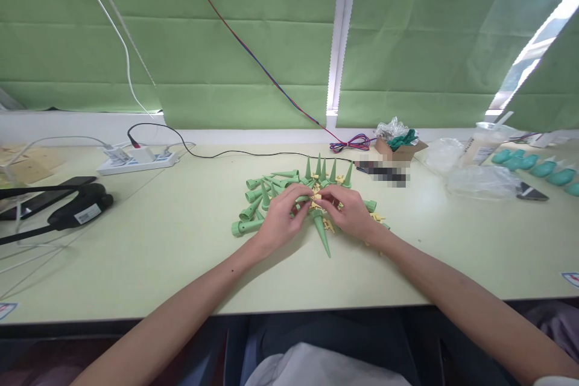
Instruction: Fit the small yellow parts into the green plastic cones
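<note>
A heap of green plastic cone spikes point(271, 190) lies at the middle of the pale table point(172, 253), with small yellow plastic parts point(376, 218) scattered among them. My left hand point(280, 217) and my right hand point(348, 212) meet over the heap, fingers curled. Between the fingertips of both hands sits a small yellow part point(316, 197) joined to a green piece. One long green spike point(322, 234) points toward me from just below the hands. Several spikes stand upright point(326, 170) behind the hands.
A white power strip point(136, 160) with plugs lies at the back left, a black cable point(235, 153) running from it. A black device point(76, 205) sits at the left edge. Back right: a small cardboard box point(398, 148), clear plastic bags point(479, 181), teal pieces point(543, 169).
</note>
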A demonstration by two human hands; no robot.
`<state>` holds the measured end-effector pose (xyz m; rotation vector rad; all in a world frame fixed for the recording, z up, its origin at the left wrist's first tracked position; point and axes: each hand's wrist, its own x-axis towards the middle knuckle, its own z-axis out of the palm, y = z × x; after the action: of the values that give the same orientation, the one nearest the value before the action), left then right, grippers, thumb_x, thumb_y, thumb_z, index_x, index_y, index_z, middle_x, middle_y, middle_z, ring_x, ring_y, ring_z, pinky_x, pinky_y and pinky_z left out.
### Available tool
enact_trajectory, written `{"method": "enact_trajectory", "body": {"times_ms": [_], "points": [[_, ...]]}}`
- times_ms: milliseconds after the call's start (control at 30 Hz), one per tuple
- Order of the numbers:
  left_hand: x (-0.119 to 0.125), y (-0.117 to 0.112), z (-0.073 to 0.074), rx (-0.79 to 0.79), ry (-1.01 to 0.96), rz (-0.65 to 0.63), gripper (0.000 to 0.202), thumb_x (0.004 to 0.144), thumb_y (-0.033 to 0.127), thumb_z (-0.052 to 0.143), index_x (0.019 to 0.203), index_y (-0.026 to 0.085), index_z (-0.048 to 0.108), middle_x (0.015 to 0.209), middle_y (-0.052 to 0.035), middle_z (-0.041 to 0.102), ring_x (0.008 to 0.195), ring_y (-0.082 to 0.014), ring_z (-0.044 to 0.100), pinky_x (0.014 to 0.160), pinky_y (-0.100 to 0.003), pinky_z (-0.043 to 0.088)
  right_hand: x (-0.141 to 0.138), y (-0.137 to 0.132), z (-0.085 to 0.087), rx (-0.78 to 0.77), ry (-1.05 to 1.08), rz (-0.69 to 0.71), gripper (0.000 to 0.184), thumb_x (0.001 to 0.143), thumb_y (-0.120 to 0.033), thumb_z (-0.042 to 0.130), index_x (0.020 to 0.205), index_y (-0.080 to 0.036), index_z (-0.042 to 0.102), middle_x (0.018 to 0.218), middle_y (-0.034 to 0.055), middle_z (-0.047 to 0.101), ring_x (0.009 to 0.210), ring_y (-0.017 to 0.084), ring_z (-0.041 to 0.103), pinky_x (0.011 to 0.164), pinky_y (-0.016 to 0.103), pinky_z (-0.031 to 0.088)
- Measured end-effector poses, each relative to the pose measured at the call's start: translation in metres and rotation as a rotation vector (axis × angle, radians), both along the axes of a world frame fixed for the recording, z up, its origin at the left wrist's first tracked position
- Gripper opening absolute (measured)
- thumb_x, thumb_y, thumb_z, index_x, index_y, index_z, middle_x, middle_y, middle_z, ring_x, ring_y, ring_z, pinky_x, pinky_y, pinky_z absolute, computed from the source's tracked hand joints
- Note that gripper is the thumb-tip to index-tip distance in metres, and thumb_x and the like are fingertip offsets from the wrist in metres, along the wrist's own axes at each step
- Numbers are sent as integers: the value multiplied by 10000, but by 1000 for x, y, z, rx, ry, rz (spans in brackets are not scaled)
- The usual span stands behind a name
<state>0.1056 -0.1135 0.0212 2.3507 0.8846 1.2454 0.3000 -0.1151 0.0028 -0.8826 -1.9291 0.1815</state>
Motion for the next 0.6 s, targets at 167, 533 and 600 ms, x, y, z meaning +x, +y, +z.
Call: {"method": "enact_trajectory", "body": {"times_ms": [167, 533, 600], "points": [[0, 0, 0, 37, 4, -7, 145, 971, 201, 522, 1072, 211, 625, 1063, -60, 677, 903, -156, 648, 641, -242, 561, 1, 0, -1, -6, 0, 10, 144, 993, -308, 558, 917, -208, 628, 774, 36, 672, 641, 164, 572, 610, 299, 461], [-1, 2, -3, 52, 15, -14, 151, 969, 179, 516, 1069, 208, 624, 1052, -59, 673, 921, -164, 648, 618, -233, 544, 1, 1, 0, 4, -3, 22, 131, 991, -288, 563, 914, -203, 625, 774, 31, 668, 629, 152, 557, 596, 286, 453], [-1, 2, -3, 60, 12, -16, 150, 963, 170, 517, 1061, 206, 625, 1043, -58, 672, 904, -161, 648, 604, -230, 541, 1, 1, -1, 13, -4, 21, 124, 989, -282, 566, 918, -201, 627, 774, 29, 669, 628, 150, 561, 592, 283, 455]]}}
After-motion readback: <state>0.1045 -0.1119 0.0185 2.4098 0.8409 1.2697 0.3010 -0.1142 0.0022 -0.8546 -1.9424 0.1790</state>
